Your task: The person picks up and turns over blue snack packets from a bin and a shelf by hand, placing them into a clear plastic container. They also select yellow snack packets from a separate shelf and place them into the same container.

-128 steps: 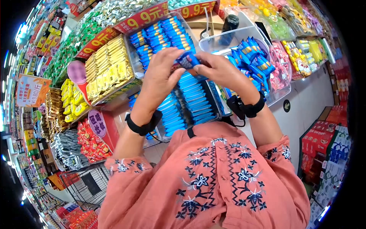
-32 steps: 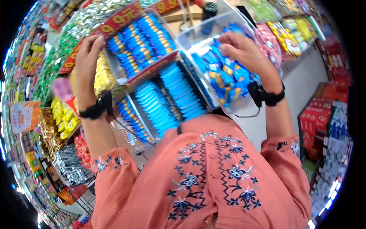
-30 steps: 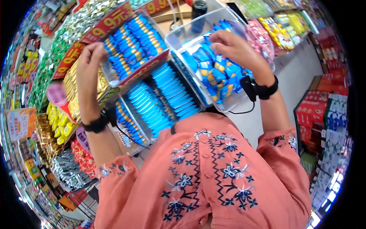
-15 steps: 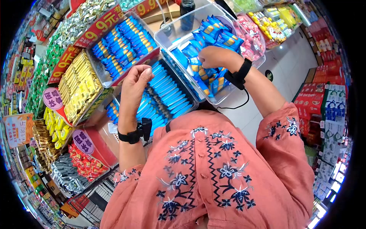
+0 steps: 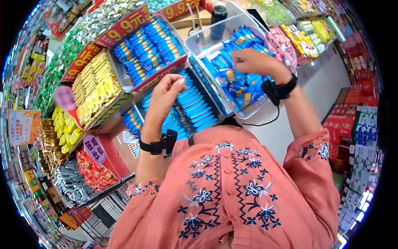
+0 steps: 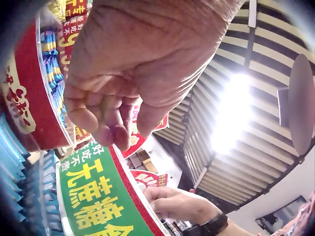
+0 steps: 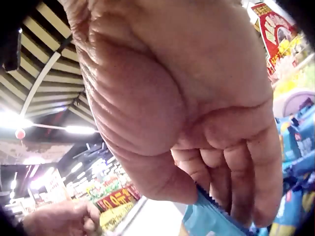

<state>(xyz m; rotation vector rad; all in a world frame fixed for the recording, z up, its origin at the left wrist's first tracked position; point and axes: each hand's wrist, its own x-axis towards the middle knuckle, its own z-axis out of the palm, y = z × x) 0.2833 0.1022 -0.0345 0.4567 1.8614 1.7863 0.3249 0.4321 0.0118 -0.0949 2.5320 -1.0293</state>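
Observation:
My right hand (image 5: pixel 259 64) is over a clear plastic bin (image 5: pixel 248 112) of loose blue packets (image 5: pixel 244 35). In the right wrist view its thumb and fingers pinch the serrated end of a light blue snack packet (image 7: pixel 209 219). My left hand (image 5: pixel 162 99) hovers over a tray of flat blue packets (image 5: pixel 197 108) standing in rows. Its fingers are loosely curled, with nothing between them in the left wrist view, where the palm (image 6: pixel 147 54) shows. Behind it is a tray of blue-and-orange packets (image 5: pixel 143 52).
Yellow packets (image 5: pixel 93 89) fill a box on the left, near red wrapped sweets (image 5: pixel 93 170). A dark bottle (image 5: pixel 217 20) stands behind the bin, with pink packets (image 5: pixel 282 45) to its right. A wire shopping cart (image 5: pixel 103 213) is at lower left, red cartons (image 5: pixel 342 120) at right.
Both hands were together at a blue packet, then parted. The left hand went out to the left trays and came back over the flat packets. The right hand moved over the bin.

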